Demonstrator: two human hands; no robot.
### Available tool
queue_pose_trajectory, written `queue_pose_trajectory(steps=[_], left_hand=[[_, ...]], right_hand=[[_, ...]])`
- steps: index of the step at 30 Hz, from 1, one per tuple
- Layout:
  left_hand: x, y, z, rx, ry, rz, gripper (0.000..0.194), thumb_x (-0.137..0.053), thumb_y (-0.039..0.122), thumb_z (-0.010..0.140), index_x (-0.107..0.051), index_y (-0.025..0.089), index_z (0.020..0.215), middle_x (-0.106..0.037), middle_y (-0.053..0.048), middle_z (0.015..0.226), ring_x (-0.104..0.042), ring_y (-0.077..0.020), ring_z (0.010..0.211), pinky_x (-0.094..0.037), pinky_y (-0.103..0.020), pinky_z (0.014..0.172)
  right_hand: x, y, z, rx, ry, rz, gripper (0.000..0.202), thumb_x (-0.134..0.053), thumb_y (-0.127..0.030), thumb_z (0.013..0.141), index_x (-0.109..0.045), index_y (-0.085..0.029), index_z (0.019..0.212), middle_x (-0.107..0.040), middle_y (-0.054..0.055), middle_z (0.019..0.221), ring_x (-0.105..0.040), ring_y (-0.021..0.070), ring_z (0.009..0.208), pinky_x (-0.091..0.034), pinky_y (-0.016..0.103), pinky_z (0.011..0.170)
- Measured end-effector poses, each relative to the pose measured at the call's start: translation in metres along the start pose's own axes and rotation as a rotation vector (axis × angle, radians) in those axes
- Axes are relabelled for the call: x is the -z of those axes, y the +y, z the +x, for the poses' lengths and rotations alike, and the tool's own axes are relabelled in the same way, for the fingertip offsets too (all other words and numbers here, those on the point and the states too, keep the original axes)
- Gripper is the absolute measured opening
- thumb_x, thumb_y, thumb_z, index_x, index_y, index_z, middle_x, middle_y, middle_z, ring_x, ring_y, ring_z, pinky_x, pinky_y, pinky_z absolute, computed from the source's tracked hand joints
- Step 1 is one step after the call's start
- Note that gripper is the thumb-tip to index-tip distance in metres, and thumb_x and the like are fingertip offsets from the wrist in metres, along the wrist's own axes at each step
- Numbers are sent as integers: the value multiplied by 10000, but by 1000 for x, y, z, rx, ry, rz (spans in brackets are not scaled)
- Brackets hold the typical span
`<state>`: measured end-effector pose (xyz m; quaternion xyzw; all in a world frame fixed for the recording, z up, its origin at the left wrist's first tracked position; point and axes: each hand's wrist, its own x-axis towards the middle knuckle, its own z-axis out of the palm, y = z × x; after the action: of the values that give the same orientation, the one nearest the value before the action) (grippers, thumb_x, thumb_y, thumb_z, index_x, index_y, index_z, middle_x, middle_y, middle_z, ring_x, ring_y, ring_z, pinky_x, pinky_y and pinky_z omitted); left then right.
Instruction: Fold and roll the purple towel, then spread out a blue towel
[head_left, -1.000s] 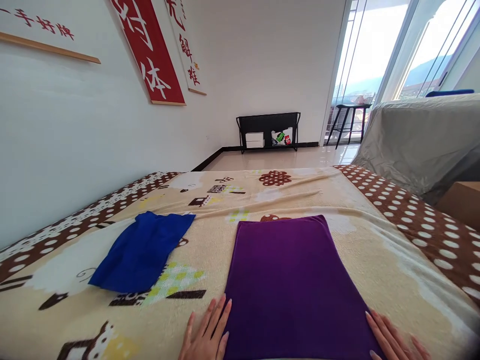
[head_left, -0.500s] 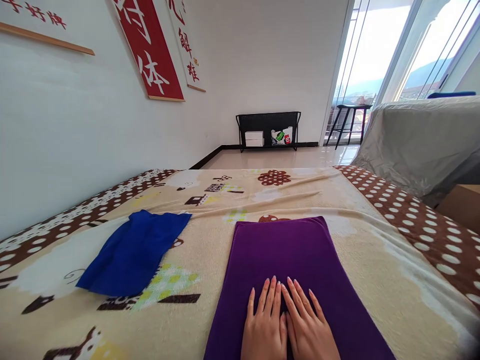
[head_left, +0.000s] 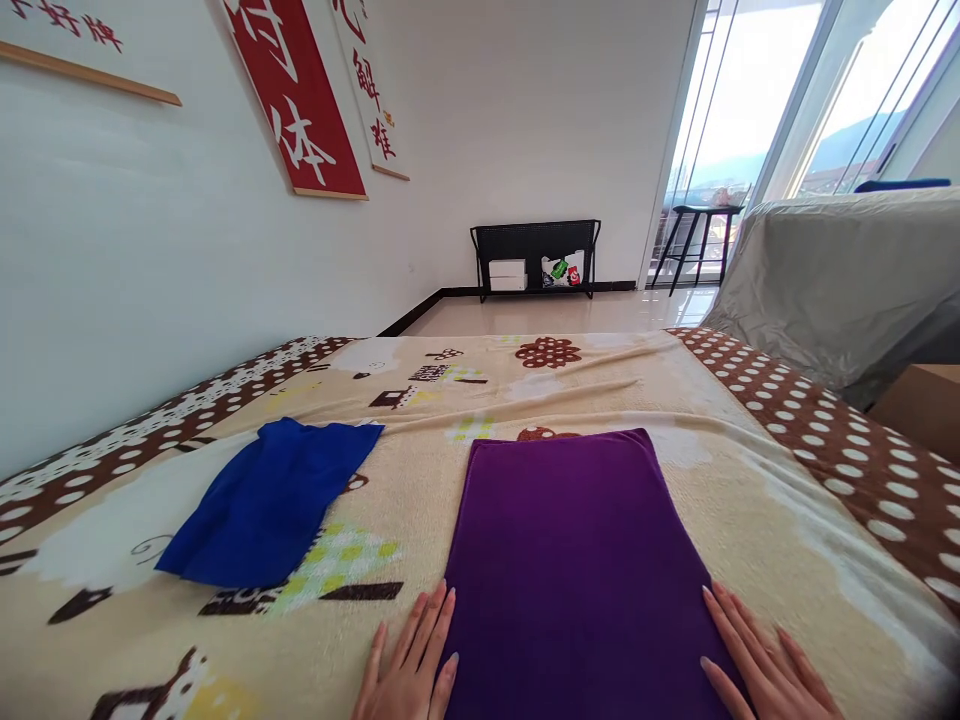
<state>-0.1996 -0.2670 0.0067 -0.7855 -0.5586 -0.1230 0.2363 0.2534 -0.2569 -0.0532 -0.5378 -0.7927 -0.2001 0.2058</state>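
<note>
A purple cloth [head_left: 574, 555] lies flat on the patterned blanket [head_left: 420, 420] in front of me. My left hand [head_left: 411, 665] rests flat at the cloth's near left edge, fingers apart. My right hand [head_left: 765, 665] lies flat at its near right edge, fingers spread, partly on the cloth. Neither hand holds anything. A blue cloth [head_left: 274, 500] lies rumpled to the left, apart from both hands.
A white wall with red banners [head_left: 296, 95] runs along the left. A black rack [head_left: 536, 258] stands at the far wall. A grey covered piece of furniture [head_left: 840, 280] and a cardboard box [head_left: 926, 405] stand to the right, by glass doors.
Half a second ago both hands lay together on the middle of the purple cloth. They have slid apart and back to its near left and right edges.
</note>
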Motion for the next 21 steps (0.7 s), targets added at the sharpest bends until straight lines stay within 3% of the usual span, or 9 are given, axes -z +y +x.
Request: queue_pose_trajectory(steps=[2,4,8,10,13,15,17,19,21], left_hand=[[8,15,29,0,8,-41,661,-413,275,950,-158,277,1560,-479,-6,1494,-491,-215,1334,-345,-436,1095],[12,43,75,8,-41,-115,654,-376,227,955,-136,247,1563,-372,-20,1559,-387,-215,1414,-289,-468,1150],[-10,90,160,-52,-211,-295,585,-337,244,978,-217,193,1548,-277,-37,1600,-250,-189,1480,-255,-448,1193],[-30,81,168,-19,-257,-311,551,-338,329,997,-288,184,1527,-318,-67,1583,-284,-216,1468,-282,-476,1178],[-49,28,136,68,-271,-282,591,-332,466,1001,-259,224,1536,-316,-68,1584,-294,-241,1463,-284,-521,1167],[-51,-10,108,95,-280,-254,605,-321,491,1002,-199,262,1548,-305,-46,1590,-287,-226,1467,-272,-518,1172],[-47,-30,97,90,-297,-231,587,-319,475,1005,-196,286,1547,-318,-30,1585,-292,-225,1465,-242,-538,1180],[-43,-26,113,76,-299,-231,569,-315,441,1007,-227,269,1542,-319,-37,1583,-285,-240,1467,-208,-570,1183],[-43,-3,152,47,-286,-259,567,-312,381,1005,-237,216,1542,-282,-59,1595,-251,-241,1480,-191,-564,1190]], right_hand=[[6,-14,35,-5,28,28,684,-396,-412,951,-123,-313,1571,-425,48,1507,-482,289,1328,-256,541,1132],[8,-41,88,-75,-7,75,696,-403,-404,965,-116,-235,1576,-337,74,1553,-354,282,1419,-231,526,1164],[-11,-86,180,39,-238,247,538,-270,-284,1003,-301,-185,1531,-286,31,1574,-235,179,1469,-254,397,1193],[-25,-78,185,29,-282,254,535,-283,-373,1014,-332,-197,1518,-317,37,1561,-272,184,1456,-277,409,1184],[-39,-26,144,-63,-286,218,650,-311,-550,992,-258,-208,1543,-297,65,1569,-284,222,1452,-263,479,1183],[-41,14,113,-145,-260,168,706,-295,-602,978,-192,-215,1559,-261,61,1585,-254,223,1463,-219,492,1199],[-41,36,103,-166,-253,131,725,-286,-626,968,-214,-206,1555,-278,69,1579,-242,231,1468,-166,508,1210],[-41,32,125,-165,-246,130,722,-277,-615,971,-273,-168,1538,-283,99,1574,-209,248,1477,-115,530,1212],[-44,6,172,-130,-252,183,689,-250,-560,993,-293,-128,1528,-239,117,1585,-159,246,1489,-99,524,1213]])
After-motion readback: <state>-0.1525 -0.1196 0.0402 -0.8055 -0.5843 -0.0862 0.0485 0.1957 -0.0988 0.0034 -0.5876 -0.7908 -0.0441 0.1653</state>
